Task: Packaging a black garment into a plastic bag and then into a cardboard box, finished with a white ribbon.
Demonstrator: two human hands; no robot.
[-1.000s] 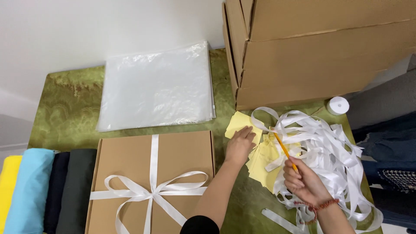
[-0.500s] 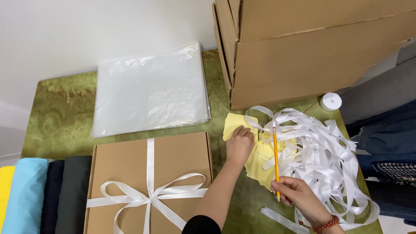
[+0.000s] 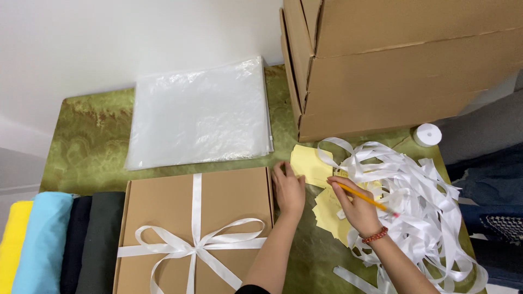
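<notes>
Left hand (image 3: 289, 190) slid back to the box (image 3: 196, 228) edge — pencil (image 3: 362, 198) gripped right

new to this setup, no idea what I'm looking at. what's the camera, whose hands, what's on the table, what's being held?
There is no machine here. A person works with two bare hands, and the single camera sits on their head, looking down, so the arms enter from the bottom edge.

The left hand rests flat on the green table cover, at the right edge of a flat brown box tied with a white ribbon bow. It holds nothing. The right hand, with a red bead bracelet on the wrist, holds a yellow pencil over some pale yellow tags.

Right of that lies a loose pile of white ribbon and a small white roll. Behind is a stack of clear plastic bags and big cardboard cartons. Folded cloth in yellow, blue and dark colours sits at bottom left.
</notes>
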